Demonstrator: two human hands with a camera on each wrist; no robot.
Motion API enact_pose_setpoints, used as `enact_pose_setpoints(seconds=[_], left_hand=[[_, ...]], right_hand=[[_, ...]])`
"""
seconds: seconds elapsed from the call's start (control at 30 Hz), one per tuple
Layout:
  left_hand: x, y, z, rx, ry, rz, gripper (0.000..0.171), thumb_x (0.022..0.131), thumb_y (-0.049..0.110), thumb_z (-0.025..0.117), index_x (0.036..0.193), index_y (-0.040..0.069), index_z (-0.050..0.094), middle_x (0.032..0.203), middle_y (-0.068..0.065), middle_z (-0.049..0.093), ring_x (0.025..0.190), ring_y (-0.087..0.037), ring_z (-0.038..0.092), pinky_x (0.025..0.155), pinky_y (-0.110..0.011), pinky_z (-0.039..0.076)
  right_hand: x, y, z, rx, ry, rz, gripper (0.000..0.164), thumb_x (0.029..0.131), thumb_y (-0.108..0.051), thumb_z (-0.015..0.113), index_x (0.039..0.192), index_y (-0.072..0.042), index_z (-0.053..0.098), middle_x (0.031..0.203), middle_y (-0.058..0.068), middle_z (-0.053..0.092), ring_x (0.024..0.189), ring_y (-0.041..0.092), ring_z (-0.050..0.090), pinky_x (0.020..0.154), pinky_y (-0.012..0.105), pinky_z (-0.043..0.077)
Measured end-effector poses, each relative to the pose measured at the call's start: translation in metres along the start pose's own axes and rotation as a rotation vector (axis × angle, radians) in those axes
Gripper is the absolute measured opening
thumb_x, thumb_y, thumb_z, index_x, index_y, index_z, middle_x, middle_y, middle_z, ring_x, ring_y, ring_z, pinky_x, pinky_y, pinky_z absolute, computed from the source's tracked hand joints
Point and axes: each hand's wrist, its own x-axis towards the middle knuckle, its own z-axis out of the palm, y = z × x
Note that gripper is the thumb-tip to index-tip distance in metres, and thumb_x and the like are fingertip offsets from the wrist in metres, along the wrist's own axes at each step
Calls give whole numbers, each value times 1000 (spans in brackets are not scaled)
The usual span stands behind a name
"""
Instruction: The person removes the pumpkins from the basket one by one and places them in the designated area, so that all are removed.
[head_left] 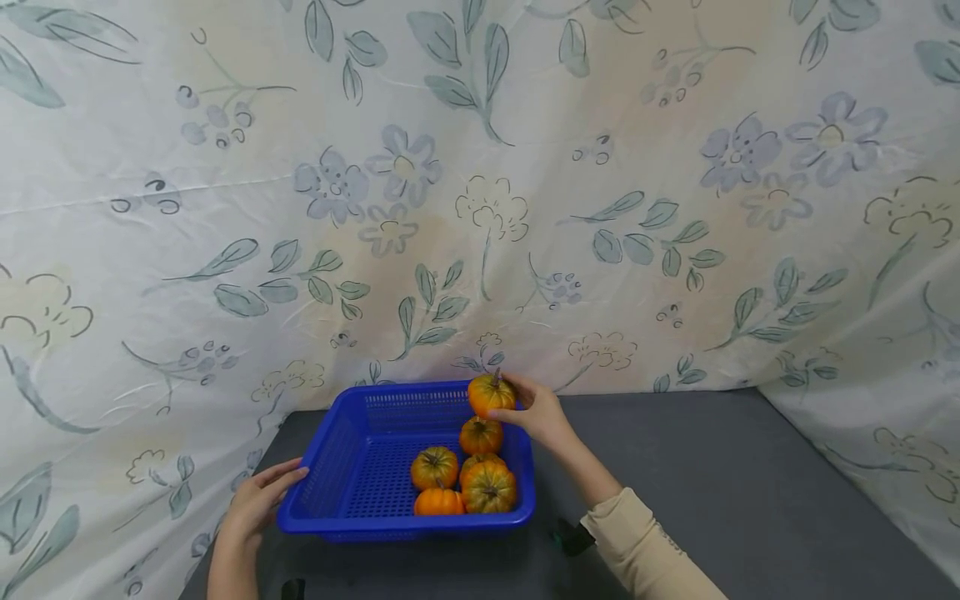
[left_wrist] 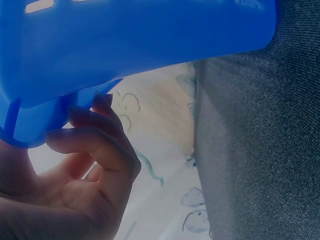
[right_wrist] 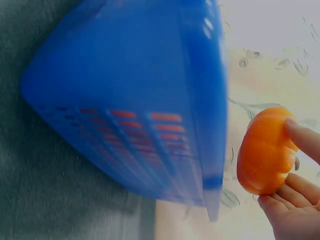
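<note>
Left hand (head_left: pixel 258 504) pinches blue basket (head_left: pixel 405 526) at its left rim, maybe to steady it | right hand (head_left: pixel 542 417) holds small pumpkin (head_left: pixel 490 396) above basket's back right corner | five pumpkins (head_left: pixel 489 487) inside basket's right half

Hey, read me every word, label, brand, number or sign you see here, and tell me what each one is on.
There is no readable text.
Beige sleeve: small dark marks, too small to tell whether they are letters.
Blue basket and pumpkins: no lettering shows.
Patterned cloth: only drawn flowers, leaves and berries.
</note>
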Motion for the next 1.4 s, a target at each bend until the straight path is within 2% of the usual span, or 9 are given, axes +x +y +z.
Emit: enact_pose_setpoints(seconds=[0.2, 0.47, 0.9, 1.2, 1.4], left_hand=[[0, 0, 0, -3, 1, -3, 79, 85, 40, 74, 143, -3, 43, 95, 12, 66, 81, -4, 64, 74, -29, 58], [0, -1, 0, 8, 4, -1, 80, 84, 41, 75, 143, -3, 43, 96, 11, 67, 82, -5, 65, 74, -30, 58], [0, 1, -1, 14, 0, -9, 79, 84, 42, 74, 143, -2, 44, 99, 8, 68, 83, -5, 65, 75, -31, 58], [0, 2, -1, 5, -3, -4, 80, 85, 42, 74, 144, -3, 42, 97, 12, 67, 82, -4, 64, 74, -29, 57], [2, 0, -1, 4, -5, -2, 81, 85, 41, 74, 144, -3, 41, 97, 12, 67, 82, -3, 65, 74, -29, 58]], right_hand=[[3, 7, -15, -8, 26, 36, 70, 83, -14, 78, 144, -5, 46, 151, 16, 42, 142, 33, 39, 114, 46, 35], [5, 20, -30, -25, 85, 48, 74, 83, -16, 79, 146, -4, 43, 152, 17, 41, 142, 34, 38, 115, 47, 34], [7, 42, -55, -72, 161, 75, 70, 85, -10, 75, 146, 1, 41, 152, 21, 38, 143, 37, 35, 116, 47, 32], [4, 60, -63, -83, 178, 50, 67, 86, -3, 73, 143, 8, 41, 149, 26, 40, 141, 39, 37, 115, 47, 32], [2, 71, -67, -121, 176, 84, 67, 86, -5, 72, 144, 6, 40, 150, 26, 40, 142, 39, 36, 115, 47, 33]])
